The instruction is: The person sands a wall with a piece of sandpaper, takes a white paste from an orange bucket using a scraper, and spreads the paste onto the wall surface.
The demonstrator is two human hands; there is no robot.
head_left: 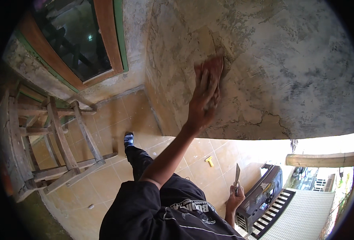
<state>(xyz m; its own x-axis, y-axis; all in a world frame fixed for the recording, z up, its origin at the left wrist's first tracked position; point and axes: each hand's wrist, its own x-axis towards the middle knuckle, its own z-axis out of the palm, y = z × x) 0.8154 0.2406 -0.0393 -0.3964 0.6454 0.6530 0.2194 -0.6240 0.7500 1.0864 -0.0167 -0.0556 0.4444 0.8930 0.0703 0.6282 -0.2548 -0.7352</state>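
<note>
Upper centre, the left hand (204,100) presses a reddish sanding sheet (213,68) flat on the wall (297,60), fingers spread over it; thin, limp, light, best pinned by palm. Lower right, the right hand (235,200) is clenched on a stiff scraper (237,175) by its handle

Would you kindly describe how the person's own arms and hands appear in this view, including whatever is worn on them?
Both forearms are bare, with no gloves, watch or bands that I can see. The left hand and right hand are uncovered. A black short sleeve ends near the left elbow; it belongs to a black shirt with white printed markings on the chest. The right arm's sleeve is not clearly visible.
</note>
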